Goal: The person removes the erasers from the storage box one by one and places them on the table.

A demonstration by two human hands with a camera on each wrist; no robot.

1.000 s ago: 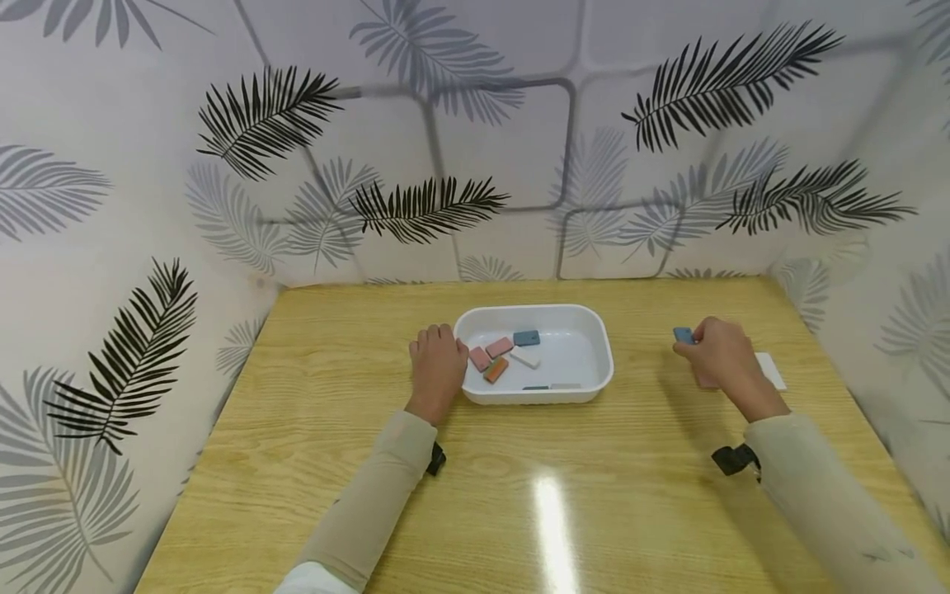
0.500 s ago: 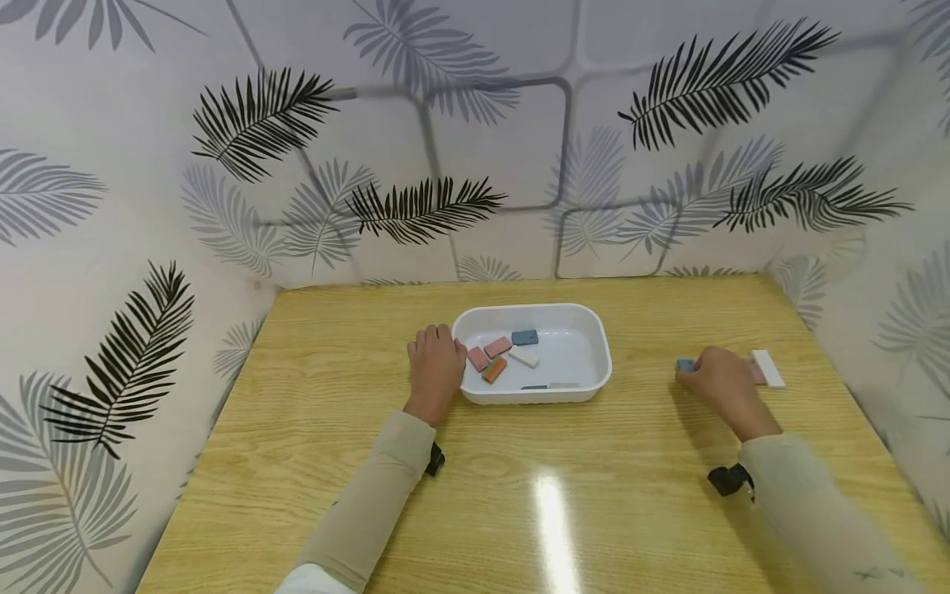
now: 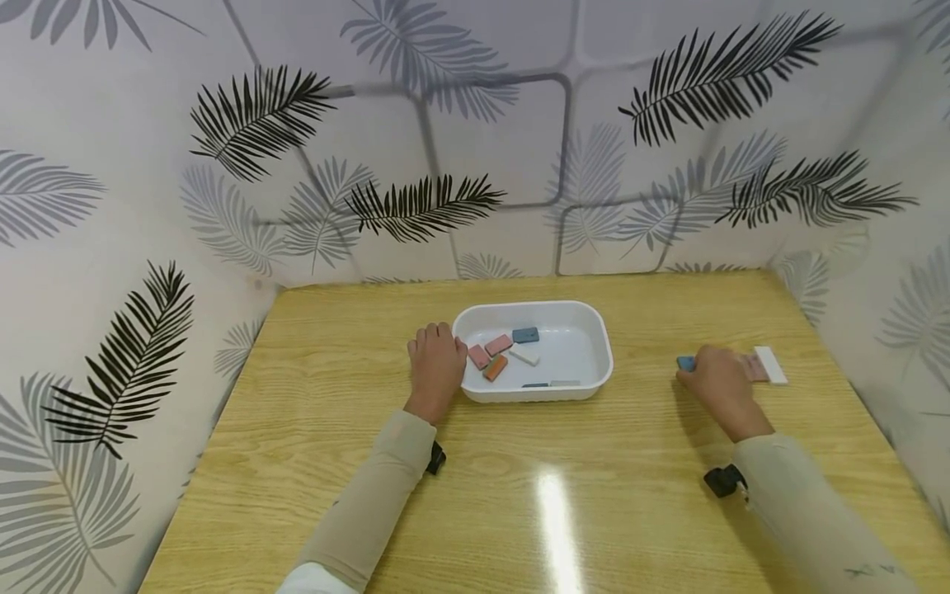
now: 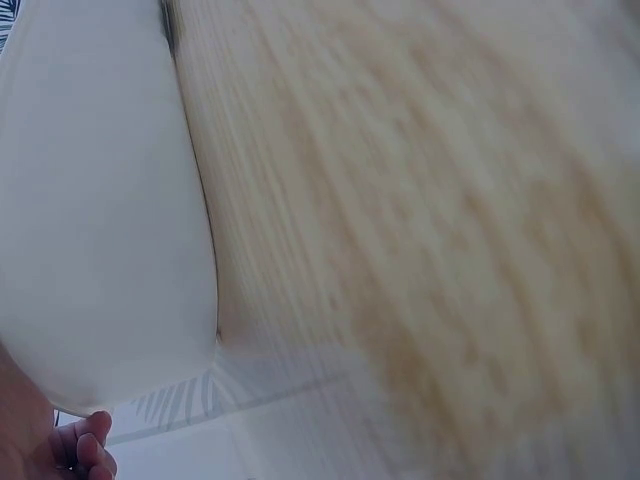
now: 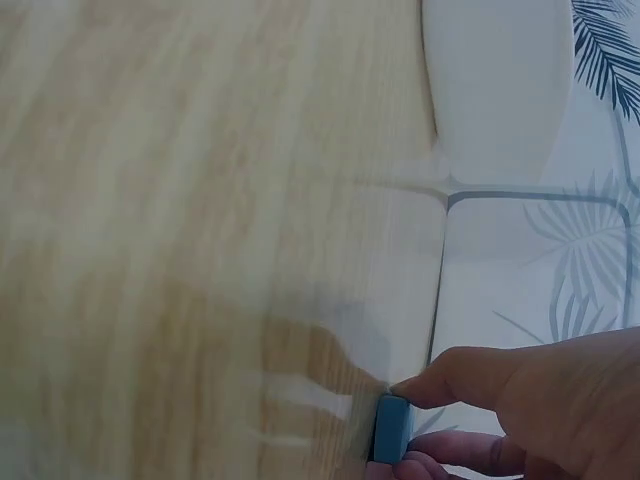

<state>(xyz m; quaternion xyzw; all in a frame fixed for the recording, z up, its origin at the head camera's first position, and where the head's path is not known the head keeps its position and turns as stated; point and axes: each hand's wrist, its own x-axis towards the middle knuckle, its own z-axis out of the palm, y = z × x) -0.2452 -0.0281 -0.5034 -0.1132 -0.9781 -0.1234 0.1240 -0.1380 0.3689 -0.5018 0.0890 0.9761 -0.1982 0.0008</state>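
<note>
A white plastic tray (image 3: 536, 394) stands mid-table with several small rectangular blocks inside: pink (image 3: 498, 345), blue-grey (image 3: 525, 335), orange (image 3: 495, 368) and white (image 3: 524, 355) among them. My left hand (image 3: 436, 367) holds the tray's left end, thumb at the rim; the left wrist view shows its curled fingertips (image 4: 92, 450) below the tray wall. At the right, my right hand (image 3: 718, 381) pinches a blue block (image 5: 392, 428) between thumb and fingers, down at the tabletop. Just right of that hand lie a pink block (image 3: 757, 368) and a white block (image 3: 772, 365), side by side; the hand partly hides the row.
The wooden table (image 3: 334, 495) meets a leaf-patterned backdrop (image 3: 475, 239) at its back and along both sides. Black cuffs with small cameras are worn at the left wrist (image 3: 436, 459) and right wrist (image 3: 723, 480).
My right hand has lowered the blue block toward the table and come slightly nearer me, uncovering more of the white block beside it. My left hand and the tray stay put.
</note>
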